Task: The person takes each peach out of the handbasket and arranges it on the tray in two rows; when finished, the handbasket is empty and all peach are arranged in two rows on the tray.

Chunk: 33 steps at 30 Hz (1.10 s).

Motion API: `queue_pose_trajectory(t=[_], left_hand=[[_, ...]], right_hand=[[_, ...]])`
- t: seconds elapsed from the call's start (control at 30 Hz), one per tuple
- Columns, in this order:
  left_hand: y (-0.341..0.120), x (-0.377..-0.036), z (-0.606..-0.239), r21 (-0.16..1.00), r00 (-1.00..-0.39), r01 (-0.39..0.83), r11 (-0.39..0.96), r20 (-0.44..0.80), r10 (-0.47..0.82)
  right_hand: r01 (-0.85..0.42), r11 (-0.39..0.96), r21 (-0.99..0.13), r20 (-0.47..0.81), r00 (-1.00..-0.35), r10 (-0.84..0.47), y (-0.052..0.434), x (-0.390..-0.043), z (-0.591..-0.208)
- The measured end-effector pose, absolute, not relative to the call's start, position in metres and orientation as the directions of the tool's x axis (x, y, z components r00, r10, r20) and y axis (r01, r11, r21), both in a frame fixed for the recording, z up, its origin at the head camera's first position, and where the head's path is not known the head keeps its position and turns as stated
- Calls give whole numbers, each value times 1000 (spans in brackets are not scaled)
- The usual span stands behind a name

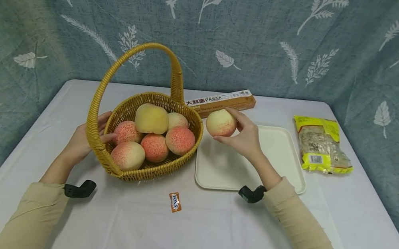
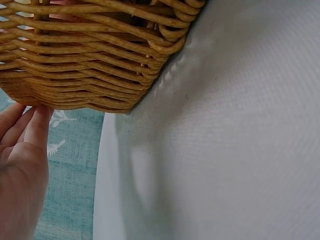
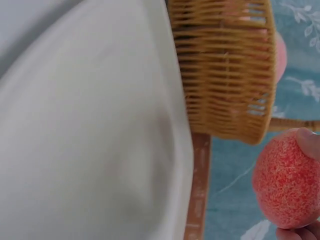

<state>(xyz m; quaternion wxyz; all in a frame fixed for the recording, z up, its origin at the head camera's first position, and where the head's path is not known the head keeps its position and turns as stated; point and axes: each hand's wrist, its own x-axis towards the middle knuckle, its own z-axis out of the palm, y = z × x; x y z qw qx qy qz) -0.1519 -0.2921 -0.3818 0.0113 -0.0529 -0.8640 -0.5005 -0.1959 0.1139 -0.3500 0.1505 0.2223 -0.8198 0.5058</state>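
Note:
A wicker basket [image 1: 166,172] with a tall arched handle stands left of centre, holding several peaches [image 1: 180,140], red-speckled and pale; a yellowish one [image 1: 151,118] lies on top. My left hand [image 1: 84,139] grips the basket's left side by the rim, partly hidden behind the handle base; the left wrist view shows its fingers [image 2: 37,127] against the weave. Between thumb and fingers, my right hand [image 1: 245,139] holds another peach [image 1: 221,123] above the left end of a cream tray [image 1: 251,181], just right of the basket. Its red side faces the right wrist view.
Behind the basket and tray lies a long brown pasta box [image 1: 223,101]. A yellow-edged clear food packet [image 1: 321,145] rests right of the tray. One small orange sachet [image 1: 175,202] lies in front, on the white tablecloth [image 1: 138,231]. A patterned blue-green curtain [image 1: 258,38] hangs behind.

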Motion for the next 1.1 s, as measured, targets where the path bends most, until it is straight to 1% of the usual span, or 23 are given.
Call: queue_pose_trajectory(t=[0.27, 0.57, 0.83, 1.1], left_hand=[[-287, -150, -372, 869, -995, 74, 490, 34, 90], [-287, -152, -375, 868, -995, 83, 489, 47, 87], [-287, -152, -373, 871, -996, 70, 486, 33, 84], [-287, -150, -373, 901, -993, 85, 426, 44, 105]], right_hand=[[-447, 417, -791, 403, -894, -194, 114, -207, -361], [-394, 427, -814, 344, -919, -193, 108, -214, -373], [-377, 524, -764, 321, -926, -198, 103, -222, -374], [-313, 587, -747, 248, -950, -191, 96, -232, -374]])
